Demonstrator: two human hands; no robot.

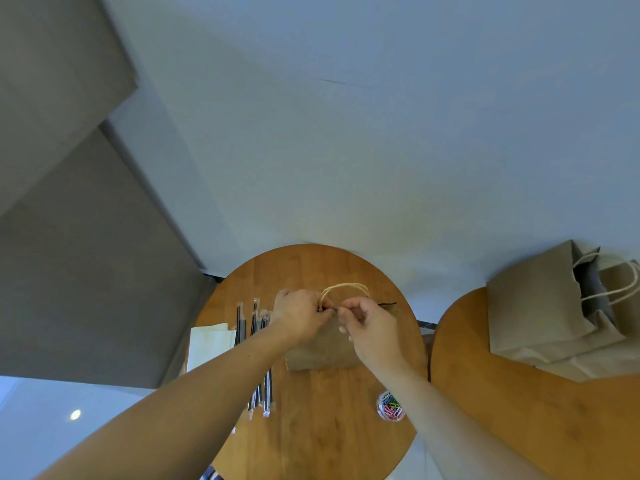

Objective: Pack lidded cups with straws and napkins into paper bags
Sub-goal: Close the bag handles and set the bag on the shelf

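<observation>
A brown paper bag (322, 351) stands on the round wooden table (322, 427), its twine handles (344, 289) arching above the top edge. My left hand (299, 315) pinches the bag's top edge from the left. From the right, my right hand (369, 322) pinches the same edge, with a small yellow clip between its fingertips. Several wrapped black straws (258, 358) lie left of the bag, partly under my left forearm. A stack of white napkins (207, 344) lies further left. No cup shows; the bag's inside is hidden.
A small clear tub of coloured paper clips (390, 406) sits right of my right forearm. On a second wooden table (512, 427) at the right lie two more paper bags (540, 313) on their sides. A pale wall rises behind.
</observation>
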